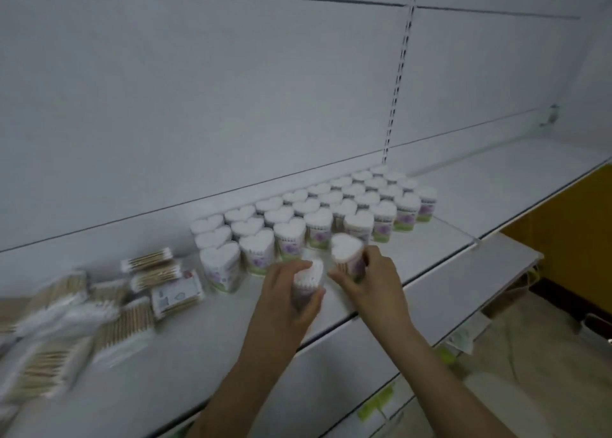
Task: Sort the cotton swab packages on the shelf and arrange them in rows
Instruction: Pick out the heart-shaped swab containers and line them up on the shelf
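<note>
The left hand (pixel 291 292) holds one heart-shaped swab box (pixel 309 280). The right hand (pixel 367 273) holds another heart-shaped box (pixel 346 250), mid-frame, near the rows of boxes (pixel 314 206) on the shelf (pixel 447 199).

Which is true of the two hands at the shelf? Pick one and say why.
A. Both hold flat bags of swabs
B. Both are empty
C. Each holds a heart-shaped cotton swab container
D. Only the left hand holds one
C: the left hand grips one heart-shaped container, and the right hand grips another, in front of the rows.
</note>
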`<state>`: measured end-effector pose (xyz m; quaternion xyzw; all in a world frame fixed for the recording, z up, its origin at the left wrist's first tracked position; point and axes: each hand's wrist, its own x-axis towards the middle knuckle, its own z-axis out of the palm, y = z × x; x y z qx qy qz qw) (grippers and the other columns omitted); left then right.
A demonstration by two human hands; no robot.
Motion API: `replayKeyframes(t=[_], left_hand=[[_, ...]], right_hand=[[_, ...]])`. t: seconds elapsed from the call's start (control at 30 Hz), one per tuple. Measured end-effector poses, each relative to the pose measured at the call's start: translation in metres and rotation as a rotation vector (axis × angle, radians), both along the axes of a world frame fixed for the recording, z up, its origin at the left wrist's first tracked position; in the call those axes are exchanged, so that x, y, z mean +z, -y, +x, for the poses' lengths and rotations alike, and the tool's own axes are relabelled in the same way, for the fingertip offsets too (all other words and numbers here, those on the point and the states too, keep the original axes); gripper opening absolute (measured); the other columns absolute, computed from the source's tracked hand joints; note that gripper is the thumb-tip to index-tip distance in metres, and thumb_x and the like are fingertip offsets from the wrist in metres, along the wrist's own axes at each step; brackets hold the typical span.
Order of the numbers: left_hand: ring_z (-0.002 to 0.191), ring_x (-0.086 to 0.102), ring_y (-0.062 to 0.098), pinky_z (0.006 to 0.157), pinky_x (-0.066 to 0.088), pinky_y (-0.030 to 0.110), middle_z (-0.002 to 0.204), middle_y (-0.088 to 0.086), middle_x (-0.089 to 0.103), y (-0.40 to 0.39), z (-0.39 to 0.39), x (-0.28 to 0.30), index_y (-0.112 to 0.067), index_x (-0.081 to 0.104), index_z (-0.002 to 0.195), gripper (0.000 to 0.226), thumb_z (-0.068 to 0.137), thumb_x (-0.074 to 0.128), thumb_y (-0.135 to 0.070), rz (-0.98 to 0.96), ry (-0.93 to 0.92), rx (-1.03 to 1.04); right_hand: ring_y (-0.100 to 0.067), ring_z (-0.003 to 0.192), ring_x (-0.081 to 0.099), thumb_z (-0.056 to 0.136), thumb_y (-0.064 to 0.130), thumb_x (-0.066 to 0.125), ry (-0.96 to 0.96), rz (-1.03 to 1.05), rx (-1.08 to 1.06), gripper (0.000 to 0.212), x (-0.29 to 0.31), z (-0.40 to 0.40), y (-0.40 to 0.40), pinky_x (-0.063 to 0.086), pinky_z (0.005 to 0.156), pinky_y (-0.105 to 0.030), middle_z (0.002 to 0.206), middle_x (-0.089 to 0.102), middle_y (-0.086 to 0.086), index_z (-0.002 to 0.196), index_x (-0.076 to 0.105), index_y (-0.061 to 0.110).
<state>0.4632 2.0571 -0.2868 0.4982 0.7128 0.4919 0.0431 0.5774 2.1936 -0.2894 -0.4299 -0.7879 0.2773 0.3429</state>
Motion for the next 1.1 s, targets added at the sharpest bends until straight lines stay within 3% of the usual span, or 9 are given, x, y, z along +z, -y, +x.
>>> replayKeyframes(t=[0.07, 0.17, 0.27, 0.37, 0.47, 0.6, 0.7, 0.83, 1.1], left_hand=[[0.117, 0.048, 0.006, 0.094, 0.033, 0.002, 0.129, -0.003, 0.047, -0.007, 0.003, -0.001, -0.024, 0.059, 0.123, 0.039, 0.087, 0.068, -0.036, -0.045, -0.132, 0.078], [0.129, 0.037, 0.017, 0.104, 0.032, 0.024, 0.138, -0.003, 0.042, -0.006, 0.006, 0.000, -0.026, 0.061, 0.124, 0.047, 0.085, 0.059, -0.052, -0.086, -0.308, 0.246], [0.124, 0.042, 0.017, 0.107, 0.028, 0.021, 0.133, -0.005, 0.050, -0.005, 0.008, 0.000, -0.022, 0.061, 0.126, 0.045, 0.089, 0.061, -0.048, -0.088, -0.442, 0.272], [0.120, 0.048, 0.015, 0.108, 0.025, 0.017, 0.129, -0.006, 0.056, -0.011, 0.004, -0.001, -0.020, 0.062, 0.127, 0.040, 0.092, 0.064, -0.038, -0.074, -0.517, 0.265], [0.124, 0.050, 0.017, 0.104, 0.036, 0.031, 0.131, -0.009, 0.057, -0.021, -0.005, -0.005, -0.026, 0.062, 0.127, 0.038, 0.091, 0.063, -0.039, -0.096, -0.602, 0.287], [0.131, 0.047, 0.017, 0.106, 0.037, 0.037, 0.136, -0.008, 0.056, -0.034, -0.020, -0.006, -0.027, 0.062, 0.126, 0.038, 0.090, 0.063, -0.039, -0.093, -0.679, 0.295], [0.135, 0.044, 0.016, 0.110, 0.028, 0.032, 0.140, -0.007, 0.055, -0.041, -0.025, -0.008, -0.026, 0.061, 0.128, 0.041, 0.089, 0.063, -0.037, -0.111, -0.673, 0.318], [0.132, 0.047, 0.013, 0.108, 0.034, 0.034, 0.140, -0.007, 0.056, -0.048, -0.030, -0.011, -0.024, 0.061, 0.128, 0.042, 0.089, 0.057, -0.037, -0.106, -0.650, 0.295], [0.121, 0.053, 0.015, 0.096, 0.032, 0.031, 0.128, -0.007, 0.060, -0.055, -0.031, -0.003, -0.025, 0.062, 0.120, 0.041, 0.082, 0.058, -0.039, -0.132, -0.656, 0.322]], right_hand=[[-0.017, 0.079, 0.053, 0.069, 0.056, 0.080, -0.007, -0.017, 0.052, 0.057, -0.008, 0.003, -0.011, 0.033, 0.059, -0.023, 0.082, 0.051, 0.007, 0.099, 0.049, 0.019], [-0.016, 0.106, 0.052, 0.069, 0.062, 0.077, -0.007, 0.042, 0.159, 0.082, -0.012, 0.020, -0.018, 0.045, 0.083, -0.025, 0.109, 0.053, 0.008, 0.130, 0.047, 0.016], [-0.018, 0.127, 0.041, 0.083, 0.058, 0.067, 0.086, 0.361, 0.207, 0.091, -0.005, 0.041, -0.027, 0.041, 0.104, -0.034, 0.141, 0.043, -0.003, 0.152, 0.028, 0.013], [-0.022, 0.135, 0.041, 0.094, 0.033, 0.057, 0.134, 0.709, 0.422, 0.057, 0.001, 0.044, -0.054, 0.036, 0.110, -0.037, 0.147, 0.045, -0.004, 0.146, 0.043, 0.014], [-0.024, 0.128, 0.049, 0.089, 0.021, 0.069, 0.105, 0.779, 0.499, 0.046, -0.004, 0.032, -0.073, 0.036, 0.110, -0.033, 0.136, 0.056, -0.004, 0.133, 0.058, 0.012], [-0.030, 0.109, 0.056, 0.079, 0.032, 0.080, 0.083, 0.843, 0.335, 0.042, -0.004, 0.009, -0.071, 0.044, 0.097, -0.040, 0.113, 0.062, -0.006, 0.113, 0.065, 0.012], [-0.030, 0.121, 0.053, 0.079, 0.035, 0.080, 0.144, 0.868, 0.274, 0.044, -0.006, -0.007, -0.071, 0.037, 0.110, -0.047, 0.117, 0.062, -0.006, 0.113, 0.064, 0.012], [-0.026, 0.133, 0.048, 0.080, 0.032, 0.079, 0.155, 0.853, 0.273, 0.045, -0.009, -0.020, -0.076, 0.025, 0.118, -0.044, 0.125, 0.063, -0.005, 0.116, 0.064, 0.011], [-0.023, 0.120, 0.055, 0.080, 0.037, 0.078, 0.215, 0.838, 0.315, 0.048, 0.002, -0.024, -0.084, 0.027, 0.117, -0.047, 0.121, 0.063, -0.004, 0.118, 0.062, 0.013]])
